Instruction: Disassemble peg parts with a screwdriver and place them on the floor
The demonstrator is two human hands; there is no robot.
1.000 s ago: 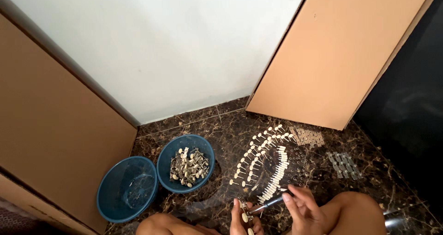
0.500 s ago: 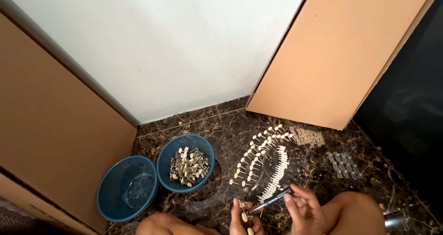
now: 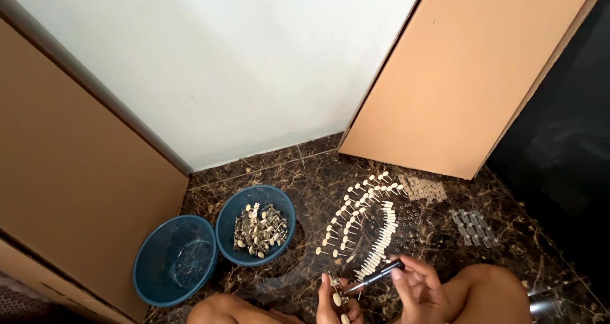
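The right hand point(image 3: 416, 289) is low in view, fingers curled in a closed grip around a dark pen-like tool point(image 3: 376, 277) angled toward the left hand point(image 3: 333, 298). The left hand's grip is pinched shut on small pale pins point(image 3: 336, 296) over the floor point(image 3: 318, 171), and it is partly cut off by the frame's bottom edge. Rows of similar pins point(image 3: 372, 219) lie just beyond, their details too small to make out.
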